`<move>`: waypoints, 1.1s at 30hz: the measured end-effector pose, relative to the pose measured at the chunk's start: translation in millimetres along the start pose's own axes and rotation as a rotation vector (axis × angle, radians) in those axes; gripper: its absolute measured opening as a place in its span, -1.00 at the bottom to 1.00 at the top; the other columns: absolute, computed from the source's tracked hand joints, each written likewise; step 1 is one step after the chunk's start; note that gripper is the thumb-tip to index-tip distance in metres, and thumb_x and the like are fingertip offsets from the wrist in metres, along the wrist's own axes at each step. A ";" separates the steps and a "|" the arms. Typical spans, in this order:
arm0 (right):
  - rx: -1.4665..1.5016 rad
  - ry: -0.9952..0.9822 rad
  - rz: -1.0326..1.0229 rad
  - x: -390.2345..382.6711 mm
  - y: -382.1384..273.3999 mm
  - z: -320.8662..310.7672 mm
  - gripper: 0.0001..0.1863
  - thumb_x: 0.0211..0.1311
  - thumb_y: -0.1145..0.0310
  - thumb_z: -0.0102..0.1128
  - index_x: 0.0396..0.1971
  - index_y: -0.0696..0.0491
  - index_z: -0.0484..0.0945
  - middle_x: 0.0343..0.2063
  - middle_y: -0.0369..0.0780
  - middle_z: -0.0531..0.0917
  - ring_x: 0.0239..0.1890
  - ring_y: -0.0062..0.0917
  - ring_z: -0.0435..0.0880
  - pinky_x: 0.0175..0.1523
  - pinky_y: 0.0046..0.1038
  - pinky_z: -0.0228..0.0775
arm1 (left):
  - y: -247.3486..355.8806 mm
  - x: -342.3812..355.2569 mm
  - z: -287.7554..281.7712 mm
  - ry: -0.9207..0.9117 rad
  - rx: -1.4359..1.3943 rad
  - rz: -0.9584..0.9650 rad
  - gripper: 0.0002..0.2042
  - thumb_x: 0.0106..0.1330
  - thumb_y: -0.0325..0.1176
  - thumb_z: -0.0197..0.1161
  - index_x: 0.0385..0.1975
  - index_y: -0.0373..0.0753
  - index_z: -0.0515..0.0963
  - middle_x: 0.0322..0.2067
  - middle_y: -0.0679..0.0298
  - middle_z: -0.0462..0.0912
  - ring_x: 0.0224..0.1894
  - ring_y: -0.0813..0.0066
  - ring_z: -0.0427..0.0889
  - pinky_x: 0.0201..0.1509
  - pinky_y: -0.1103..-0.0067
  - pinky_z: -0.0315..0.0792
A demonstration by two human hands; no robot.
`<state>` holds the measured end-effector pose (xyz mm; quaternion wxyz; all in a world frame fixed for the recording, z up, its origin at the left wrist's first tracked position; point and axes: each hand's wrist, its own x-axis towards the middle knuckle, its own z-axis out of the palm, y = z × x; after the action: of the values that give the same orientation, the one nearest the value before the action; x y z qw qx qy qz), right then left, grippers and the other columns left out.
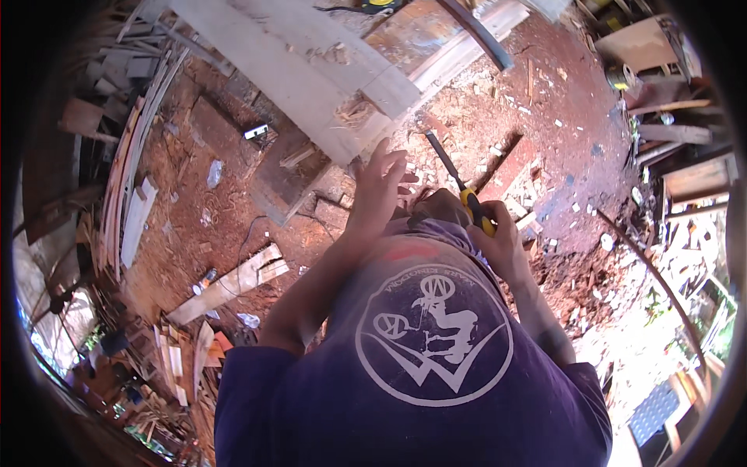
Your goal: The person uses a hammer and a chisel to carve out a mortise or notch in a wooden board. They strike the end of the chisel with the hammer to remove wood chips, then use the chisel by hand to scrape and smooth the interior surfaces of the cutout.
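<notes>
A chisel [445, 158] with a yellow and black handle is gripped in my right hand [500, 233], its blade tilted forward and to the left. The blade's tip is in the air, apart from the wood. My left hand [379, 185] holds nothing, its fingers raised and apart close to the near end of a wide pale board [272, 58]. Wood shavings [355, 114] lie on that end of the board. Whether the fingertips touch the board's edge, I cannot tell.
A dark curved bar [476, 35] and a yellow-black tape measure [381, 6] lie at the far side. Long thin boards [124, 187] lean at left. An offcut [229, 286] and several wood chips lie on reddish ground [560, 140]. Scrap timber [689, 136] stands at right.
</notes>
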<state>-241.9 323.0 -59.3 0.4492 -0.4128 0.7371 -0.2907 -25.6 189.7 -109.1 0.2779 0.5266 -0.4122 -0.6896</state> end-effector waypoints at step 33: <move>0.104 -0.248 -0.357 14.2 -52.6 8.3 -0.49 0.41 0.51 0.05 0.34 0.25 0.39 -0.11 0.11 0.73 -0.15 -0.27 0.81 0.00 -0.34 0.57 | 17.5 -23.9 39.3 -0.067 -0.318 -0.055 -0.58 0.54 -0.13 0.10 0.05 -0.45 0.56 -0.09 0.08 0.68 -0.09 0.30 0.72 -0.04 0.41 0.64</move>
<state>-219.7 284.4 -26.8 0.4985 -0.5456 0.5755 -0.3502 -57.1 211.2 -78.0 0.3246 0.4637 -0.2923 -0.7708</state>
